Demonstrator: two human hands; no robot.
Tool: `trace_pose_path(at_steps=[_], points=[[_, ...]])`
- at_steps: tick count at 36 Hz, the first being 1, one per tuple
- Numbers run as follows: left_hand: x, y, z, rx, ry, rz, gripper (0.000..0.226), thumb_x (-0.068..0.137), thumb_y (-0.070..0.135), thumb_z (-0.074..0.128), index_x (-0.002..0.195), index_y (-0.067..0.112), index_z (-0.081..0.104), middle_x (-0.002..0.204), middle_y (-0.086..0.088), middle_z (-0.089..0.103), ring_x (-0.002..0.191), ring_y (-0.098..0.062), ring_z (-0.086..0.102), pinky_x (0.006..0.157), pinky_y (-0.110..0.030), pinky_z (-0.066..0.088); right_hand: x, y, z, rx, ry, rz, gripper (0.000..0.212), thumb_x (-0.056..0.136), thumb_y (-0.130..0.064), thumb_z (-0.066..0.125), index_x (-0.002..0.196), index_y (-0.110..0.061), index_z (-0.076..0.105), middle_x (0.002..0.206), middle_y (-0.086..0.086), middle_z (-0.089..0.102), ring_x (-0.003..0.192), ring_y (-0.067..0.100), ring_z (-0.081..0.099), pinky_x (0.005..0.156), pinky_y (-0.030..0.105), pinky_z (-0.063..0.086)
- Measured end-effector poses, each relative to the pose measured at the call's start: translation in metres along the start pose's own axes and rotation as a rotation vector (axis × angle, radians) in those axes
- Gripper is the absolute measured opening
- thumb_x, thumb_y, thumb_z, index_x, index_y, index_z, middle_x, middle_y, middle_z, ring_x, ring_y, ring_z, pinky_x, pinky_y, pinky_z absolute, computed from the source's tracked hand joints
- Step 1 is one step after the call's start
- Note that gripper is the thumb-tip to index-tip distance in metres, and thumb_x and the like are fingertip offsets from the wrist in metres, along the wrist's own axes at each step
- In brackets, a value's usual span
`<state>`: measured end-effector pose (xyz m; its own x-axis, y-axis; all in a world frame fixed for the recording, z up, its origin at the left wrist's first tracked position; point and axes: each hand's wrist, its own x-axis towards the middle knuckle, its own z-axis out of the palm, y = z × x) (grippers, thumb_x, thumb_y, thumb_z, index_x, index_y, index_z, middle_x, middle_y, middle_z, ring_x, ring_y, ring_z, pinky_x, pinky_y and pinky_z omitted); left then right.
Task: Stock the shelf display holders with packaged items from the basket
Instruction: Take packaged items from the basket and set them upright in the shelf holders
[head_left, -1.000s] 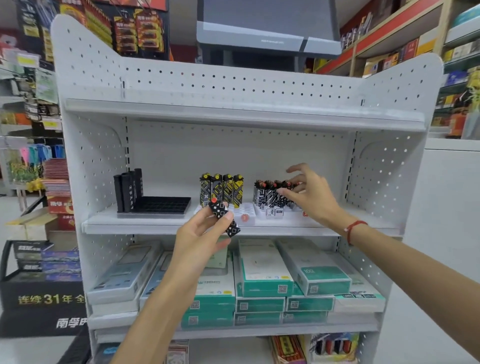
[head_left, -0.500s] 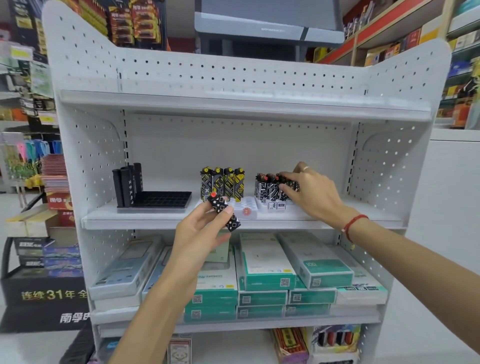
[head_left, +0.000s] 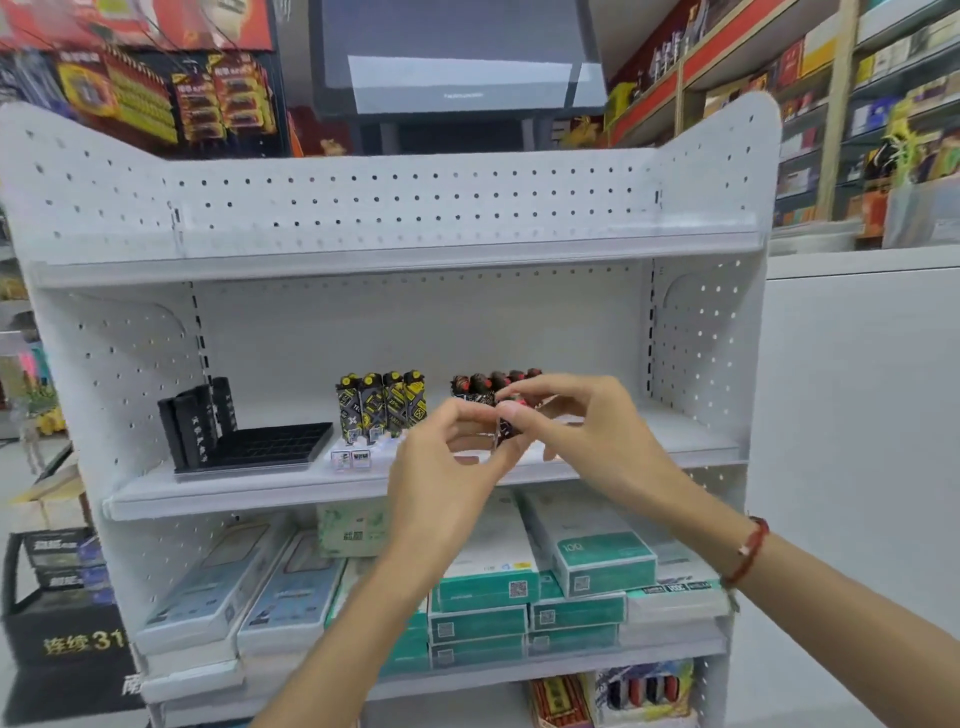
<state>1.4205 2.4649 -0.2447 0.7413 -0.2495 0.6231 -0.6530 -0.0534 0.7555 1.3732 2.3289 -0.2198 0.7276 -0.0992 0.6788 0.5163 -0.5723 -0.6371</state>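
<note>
Both hands meet in front of the middle shelf (head_left: 218, 493). Between them is a small black-and-white patterned packaged item (head_left: 506, 428) with a red top. My left hand (head_left: 447, 467) pinches it from below and my right hand (head_left: 576, 421) pinches it from above. Behind the hands, a row of matching red-topped items (head_left: 480, 387) stands in a white holder, mostly hidden. To its left, yellow-and-black items (head_left: 382, 405) stand in another white holder (head_left: 353, 457). Far left sits a black grid holder (head_left: 270, 447) with a few black items (head_left: 195, 421). The basket is out of view.
Teal and white boxes (head_left: 602, 561) fill the shelf below. The top shelf (head_left: 395, 254) holds nothing. A white counter (head_left: 857, 415) stands to the right, and a black sign box (head_left: 62, 613) sits on the floor at the left.
My right hand left the red-topped row and came back to meet my left hand. My left hand rose and moved right with the patterned item, which both hands now pinch.
</note>
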Motion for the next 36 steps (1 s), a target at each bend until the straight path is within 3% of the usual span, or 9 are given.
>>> trace_pose_path(at_steps=[5, 7, 10, 13, 16, 21, 25, 30, 36], points=[[0.032, -0.006, 0.004, 0.190, -0.098, 0.128, 0.032, 0.076, 0.029, 0.077, 0.104, 0.034, 0.063, 0.103, 0.025, 0.063, 0.100, 0.010, 0.057, 0.090, -0.006, 0.042, 0.018, 0.025, -0.043, 0.077, 0.284, 0.012, 0.007, 0.082, -0.023, 0.071, 0.081, -0.029, 0.070, 0.075, -0.010, 0.072, 0.062, 0.006, 0.065, 0.052, 0.017, 0.048], [0.047, -0.011, 0.001, 0.363, -0.062, 0.183, 0.029, 0.084, 0.026, 0.071, 0.111, 0.030, 0.062, 0.112, 0.020, 0.062, 0.108, 0.002, 0.055, 0.096, -0.017, 0.041, 0.030, 0.042, -0.058, 0.114, 0.387, 0.059, 0.006, 0.081, -0.021, 0.073, 0.083, -0.027, 0.070, 0.077, -0.004, 0.073, 0.063, 0.010, 0.067, 0.055, 0.019, 0.051], [0.068, -0.014, 0.001, 0.615, -0.071, 0.249, 0.031, 0.092, 0.026, 0.060, 0.122, 0.028, 0.057, 0.125, 0.011, 0.057, 0.117, -0.009, 0.051, 0.099, -0.028, 0.041, 0.046, 0.066, -0.064, 0.104, 0.365, 0.117, 0.014, 0.082, -0.019, 0.073, 0.093, -0.020, 0.064, 0.086, 0.007, 0.072, 0.070, 0.015, 0.070, 0.062, 0.022, 0.055], [0.086, -0.017, 0.007, 0.838, -0.216, 0.275, 0.041, 0.094, 0.034, 0.053, 0.134, 0.032, 0.046, 0.139, 0.008, 0.048, 0.126, -0.015, 0.045, 0.100, -0.036, 0.043, 0.059, 0.079, -0.054, 0.066, 0.304, 0.127, 0.014, 0.082, -0.016, 0.073, 0.089, -0.019, 0.061, 0.085, 0.005, 0.071, 0.074, 0.017, 0.071, 0.071, 0.027, 0.058], [0.095, -0.023, 0.013, 0.963, -0.309, 0.261, 0.043, 0.095, 0.035, 0.053, 0.137, 0.032, 0.044, 0.142, 0.009, 0.046, 0.128, -0.019, 0.046, 0.097, -0.039, 0.045, 0.068, 0.082, -0.039, 0.035, 0.224, 0.144, 0.014, 0.082, -0.015, 0.072, 0.092, -0.012, 0.062, 0.088, 0.007, 0.071, 0.076, 0.014, 0.069, 0.069, 0.019, 0.056], [0.097, -0.031, 0.012, 1.022, -0.342, 0.245, 0.047, 0.091, 0.031, 0.059, 0.135, 0.036, 0.044, 0.133, 0.007, 0.053, 0.118, -0.020, 0.053, 0.085, -0.033, 0.045, 0.069, 0.091, -0.018, -0.137, 0.103, 0.121, 0.019, 0.081, -0.021, 0.073, 0.096, -0.010, 0.066, 0.090, 0.005, 0.072, 0.081, 0.013, 0.068, 0.078, 0.024, 0.056], [0.097, -0.035, 0.011, 1.004, -0.326, 0.262, 0.048, 0.089, 0.030, 0.062, 0.134, 0.035, 0.045, 0.129, 0.007, 0.056, 0.116, -0.020, 0.053, 0.085, -0.035, 0.048, 0.068, 0.092, -0.016, -0.311, 0.101, 0.052, 0.020, 0.082, -0.025, 0.073, 0.096, -0.012, 0.067, 0.090, 0.004, 0.072, 0.080, 0.015, 0.068, 0.078, 0.032, 0.057], [0.100, -0.040, 0.011, 0.931, -0.310, 0.256, 0.046, 0.089, 0.028, 0.062, 0.132, 0.035, 0.050, 0.128, 0.006, 0.057, 0.117, -0.019, 0.052, 0.087, -0.031, 0.045, 0.066, 0.091, -0.010, -0.493, 0.102, 0.063, 0.026, 0.079, -0.028, 0.076, 0.094, -0.018, 0.058, 0.083, 0.004, 0.071, 0.071, 0.022, 0.068, 0.070, 0.041, 0.057], [0.103, -0.038, 0.006, 0.947, -0.293, 0.266, 0.044, 0.088, 0.026, 0.063, 0.130, 0.035, 0.052, 0.129, 0.009, 0.057, 0.113, -0.019, 0.055, 0.085, -0.032, 0.047, 0.071, 0.087, -0.002, -0.575, 0.135, 0.051, 0.021, 0.081, -0.024, 0.074, 0.093, -0.022, 0.057, 0.079, 0.004, 0.070, 0.068, 0.023, 0.067, 0.066, 0.037, 0.055]])
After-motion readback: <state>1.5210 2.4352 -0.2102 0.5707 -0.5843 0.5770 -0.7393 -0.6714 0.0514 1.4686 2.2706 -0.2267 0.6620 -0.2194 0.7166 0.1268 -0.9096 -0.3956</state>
